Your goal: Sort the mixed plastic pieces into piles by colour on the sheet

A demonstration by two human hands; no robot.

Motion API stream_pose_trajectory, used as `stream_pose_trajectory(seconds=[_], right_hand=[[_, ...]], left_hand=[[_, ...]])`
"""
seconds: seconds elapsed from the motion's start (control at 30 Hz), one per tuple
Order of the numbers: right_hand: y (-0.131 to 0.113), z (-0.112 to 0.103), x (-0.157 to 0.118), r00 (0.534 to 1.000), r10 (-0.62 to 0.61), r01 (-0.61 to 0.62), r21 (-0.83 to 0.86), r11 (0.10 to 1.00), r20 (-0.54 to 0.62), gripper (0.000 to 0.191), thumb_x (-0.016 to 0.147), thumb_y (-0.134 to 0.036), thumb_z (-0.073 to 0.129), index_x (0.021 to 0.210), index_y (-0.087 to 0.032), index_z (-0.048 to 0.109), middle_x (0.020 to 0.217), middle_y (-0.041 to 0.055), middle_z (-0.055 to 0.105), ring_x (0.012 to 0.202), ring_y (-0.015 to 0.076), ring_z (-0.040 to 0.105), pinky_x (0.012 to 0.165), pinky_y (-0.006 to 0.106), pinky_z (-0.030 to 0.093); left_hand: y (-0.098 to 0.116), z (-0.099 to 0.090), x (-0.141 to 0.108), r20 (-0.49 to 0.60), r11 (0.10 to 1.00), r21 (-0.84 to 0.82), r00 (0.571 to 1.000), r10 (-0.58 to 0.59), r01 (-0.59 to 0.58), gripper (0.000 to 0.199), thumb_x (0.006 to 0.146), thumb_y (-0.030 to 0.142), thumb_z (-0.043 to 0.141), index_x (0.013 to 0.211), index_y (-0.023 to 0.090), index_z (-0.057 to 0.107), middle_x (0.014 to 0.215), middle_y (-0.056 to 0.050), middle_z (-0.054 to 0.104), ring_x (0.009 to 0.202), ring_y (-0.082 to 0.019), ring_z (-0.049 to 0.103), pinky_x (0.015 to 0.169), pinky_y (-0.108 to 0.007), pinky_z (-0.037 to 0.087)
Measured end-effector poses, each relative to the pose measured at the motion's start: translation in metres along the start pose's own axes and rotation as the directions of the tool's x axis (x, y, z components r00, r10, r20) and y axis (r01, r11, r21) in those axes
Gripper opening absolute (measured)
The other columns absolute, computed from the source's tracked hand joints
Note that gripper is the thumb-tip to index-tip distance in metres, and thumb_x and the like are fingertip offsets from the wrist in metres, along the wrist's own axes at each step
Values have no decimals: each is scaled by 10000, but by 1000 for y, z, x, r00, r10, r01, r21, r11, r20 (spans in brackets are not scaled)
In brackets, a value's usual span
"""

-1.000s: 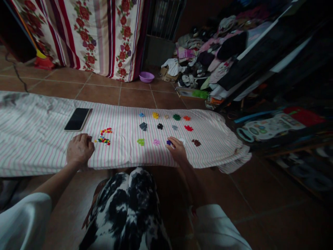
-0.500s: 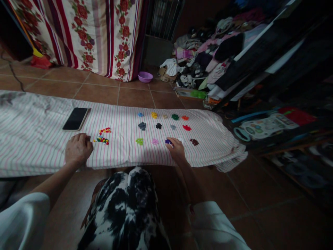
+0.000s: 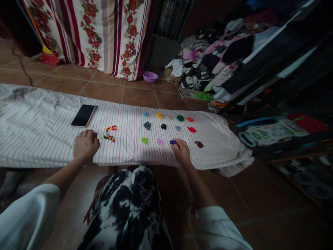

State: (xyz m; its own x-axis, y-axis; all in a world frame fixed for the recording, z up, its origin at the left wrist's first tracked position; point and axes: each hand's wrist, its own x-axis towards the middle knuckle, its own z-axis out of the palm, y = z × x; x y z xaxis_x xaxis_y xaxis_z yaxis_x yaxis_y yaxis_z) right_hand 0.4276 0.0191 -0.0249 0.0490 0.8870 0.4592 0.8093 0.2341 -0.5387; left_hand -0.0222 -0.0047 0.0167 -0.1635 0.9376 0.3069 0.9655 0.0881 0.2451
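While we pinch at purple bits [image 3: 172, 142] on cloth [image 3: 47, 139], right hand [image 3: 182, 152] closed on them, left hand [image 3: 84, 145] curled loose, empty, near mixed pile [image 3: 109, 133]. Tiny, light, hard, probably slippery; fingertip pinch by edges.

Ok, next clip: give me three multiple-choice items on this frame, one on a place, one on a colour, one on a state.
1. Where does the phone lie?
A. on the striped cloth
B. on the floor tiles
C. in a lap

2. What colour is the bowl by the curtain?
A. green
B. purple
C. white

3. How is the left hand?
A. raised in the air
B. gripping the phone
C. resting curled on the cloth

Answers: 1 A, the phone sits on the stripes; 2 B, it looks purple; 3 C, knuckles down beside the mixed pieces.
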Motion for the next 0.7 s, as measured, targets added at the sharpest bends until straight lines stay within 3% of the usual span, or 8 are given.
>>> stream_pose_trajectory(seconds=[0.2,0.37,0.47,0.57,0.7], right_hand=[[-25,-3,8,991,-59,60,6,998,-118,341,851,-432,550,1042,-190,694,1123,136,605,1022,264,591,877,478,534],[-78,9,19,977,-175,185,76,980,-119,286,893,-334,494,1049,-203,696,1080,111,631,1028,232,605,897,431,538],[-117,29,20,967,-242,251,144,957,-77,277,899,-265,474,1046,-208,702,1019,93,647,985,211,621,889,389,542],[-153,56,16,953,-301,285,227,931,36,292,897,-206,462,1062,-213,703,989,81,653,941,194,630,872,350,544],[-191,95,7,873,-432,336,362,869,227,294,892,-145,475,1051,-219,710,950,68,649,905,174,629,852,308,538]], left_hand=[[-4,5,1,-35,997,72,999,21,-19,222,810,230,397,939,165,566,971,-127,624,954,-279,547,821,-400,408],[-4,7,1,-51,996,89,998,30,-25,173,799,210,428,917,177,550,948,-116,620,946,-279,552,817,-400,412],[-4,8,0,-53,996,82,998,24,-20,166,801,204,433,916,174,549,956,-119,621,952,-283,550,823,-404,414],[-4,8,1,-53,998,69,998,17,-13,162,797,199,439,915,176,548,967,-118,621,960,-284,547,827,-406,414],[-4,9,1,-52,999,45,999,11,-8,154,794,193,445,908,180,549,961,-115,616,967,-282,544,835,-405,413]])
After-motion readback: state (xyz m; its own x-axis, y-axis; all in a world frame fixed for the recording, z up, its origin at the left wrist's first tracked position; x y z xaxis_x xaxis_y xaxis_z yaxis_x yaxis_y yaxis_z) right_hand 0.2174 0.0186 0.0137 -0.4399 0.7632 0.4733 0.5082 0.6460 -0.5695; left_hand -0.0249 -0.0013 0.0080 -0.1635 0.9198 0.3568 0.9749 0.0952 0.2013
